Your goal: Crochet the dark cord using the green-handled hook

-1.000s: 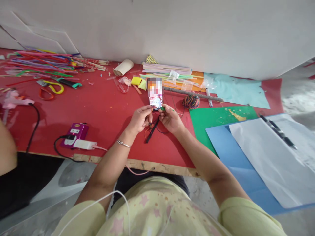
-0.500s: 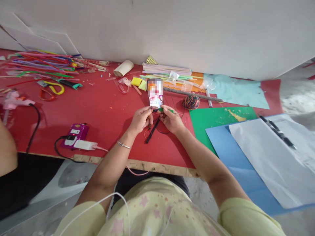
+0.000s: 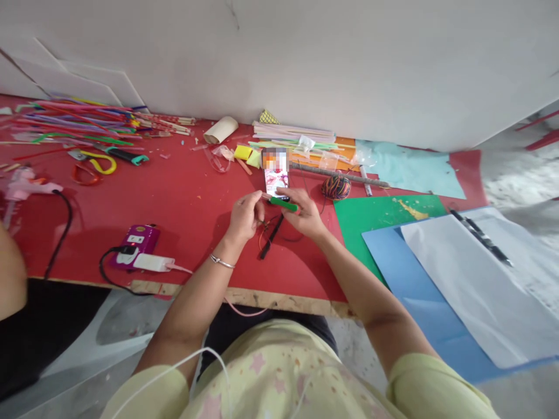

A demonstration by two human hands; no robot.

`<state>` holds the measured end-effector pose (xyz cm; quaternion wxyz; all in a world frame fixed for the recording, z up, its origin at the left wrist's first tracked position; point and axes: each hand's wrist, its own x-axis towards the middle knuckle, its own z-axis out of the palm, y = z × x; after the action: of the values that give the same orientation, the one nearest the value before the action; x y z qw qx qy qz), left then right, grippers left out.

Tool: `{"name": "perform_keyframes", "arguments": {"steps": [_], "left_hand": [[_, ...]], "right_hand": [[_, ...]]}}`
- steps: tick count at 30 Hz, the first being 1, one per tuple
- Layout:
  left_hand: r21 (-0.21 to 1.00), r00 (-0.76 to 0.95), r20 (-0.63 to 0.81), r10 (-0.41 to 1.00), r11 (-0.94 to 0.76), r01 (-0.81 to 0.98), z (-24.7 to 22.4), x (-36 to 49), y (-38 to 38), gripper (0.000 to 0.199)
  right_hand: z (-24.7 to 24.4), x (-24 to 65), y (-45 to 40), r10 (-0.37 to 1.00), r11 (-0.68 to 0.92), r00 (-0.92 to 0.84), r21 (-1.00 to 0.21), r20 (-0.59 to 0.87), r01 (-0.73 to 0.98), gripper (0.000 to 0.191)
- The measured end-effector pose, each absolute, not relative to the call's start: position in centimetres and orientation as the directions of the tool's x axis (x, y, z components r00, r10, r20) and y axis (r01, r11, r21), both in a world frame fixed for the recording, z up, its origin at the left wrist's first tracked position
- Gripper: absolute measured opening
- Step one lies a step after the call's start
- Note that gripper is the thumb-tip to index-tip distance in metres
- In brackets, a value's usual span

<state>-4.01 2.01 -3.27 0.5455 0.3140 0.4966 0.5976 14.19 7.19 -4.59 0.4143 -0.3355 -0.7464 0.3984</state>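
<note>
So, near edge: bare wood shows along the front of the red worktop (image 3: 192,186), a pink cable (image 3: 179,268) running towards it.
Blue folder (image 3: 382,265): by the near right corner, white paper (image 3: 454,279) lying on it, and overlapping a green sheet (image 3: 353,221).
Purple power block (image 3: 146,234): close to the near edge, left of the hands, a white adapter (image 3: 151,263) at its front.
Black stick (image 3: 271,237): slanted on the worktop between the hands and the near edge, fine coloured threads around it.
Left grip: the left hand (image 3: 247,216) has thumb and forefinger pinched together at the tool's thin tip (whatever lies between them is too small to tell).
Right grip: the right hand (image 3: 305,212) is closed lightly on the handle, thumb below, fingers above.
Green-handled tool (image 3: 285,203): held over the worktop's middle, its tip pointing at the left fingertips.
Phone (image 3: 276,180): lit, just beyond the tool.
Yarn ball (image 3: 336,187): multicoloured, right of the phone.
Far edge: pale straws (image 3: 292,133), a cardboard tube (image 3: 221,130) and, towards the far left corner, a heap of coloured sticks (image 3: 78,119).
</note>
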Motion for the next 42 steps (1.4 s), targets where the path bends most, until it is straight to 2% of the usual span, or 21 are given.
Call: {"name": "perform_keyframes", "arguments": {"steps": [2, 4, 6, 8, 12, 16, 26, 35, 42], "left_hand": [[0.916, -0.189, -0.17, 0.967, 0.085, -0.392, -3.5, -4.5, 2.3, 0.034], [0.892, -0.16, -0.187, 0.969, 0.1, -0.44, -3.7, -4.8, 2.5, 0.032], [0.877, -0.139, -0.211, 0.967, 0.125, -0.464, -3.9, -4.8, 2.6, 0.033], [0.871, -0.131, -0.22, 0.967, 0.134, -0.473, -3.9, -4.7, 2.7, 0.035], [0.861, -0.124, -0.229, 0.965, 0.142, -0.489, -3.7, -4.5, 2.6, 0.036], [0.853, -0.105, -0.25, 0.962, 0.168, -0.495, -3.8, -4.4, 2.6, 0.034], [0.863, -0.078, -0.248, 0.966, 0.184, -0.47, -4.6, -4.4, 2.9, 0.032], [0.869, -0.084, -0.238, 0.968, 0.174, -0.464, -4.7, -4.2, 2.9, 0.033], [0.868, -0.077, -0.246, 0.966, 0.184, -0.462, -4.5, -4.1, 2.8, 0.034]], "right_hand": [[-4.1, 14.1, 8.3, 0.779, 0.625, -0.413, -0.631, 0.471, 0.46, 0.047], [-4.2, 13.5, 9.5, 0.757, 0.643, -0.431, -0.441, 0.491, 0.627, 0.048], [-4.8, 12.8, 10.5, 0.748, 0.64, -0.453, -0.346, 0.484, 0.686, 0.049], [-5.6, 12.2, 11.1, 0.744, 0.637, -0.459, -0.307, 0.486, 0.707, 0.049], [-6.3, 12.4, 11.1, 0.706, 0.647, -0.42, -0.277, 0.571, 0.71, 0.047], [-6.0, 13.3, 10.4, 0.662, 0.663, -0.351, -0.298, 0.662, 0.687, 0.035], [-7.2, 14.0, 11.4, 0.732, 0.66, -0.36, -0.47, 0.579, 0.586, 0.031], [-7.8, 14.0, 11.9, 0.62, 0.731, -0.375, -0.332, 0.689, 0.597, 0.026], [-8.0, 13.9, 12.0, 0.611, 0.737, -0.386, -0.317, 0.691, 0.597, 0.026]]}}
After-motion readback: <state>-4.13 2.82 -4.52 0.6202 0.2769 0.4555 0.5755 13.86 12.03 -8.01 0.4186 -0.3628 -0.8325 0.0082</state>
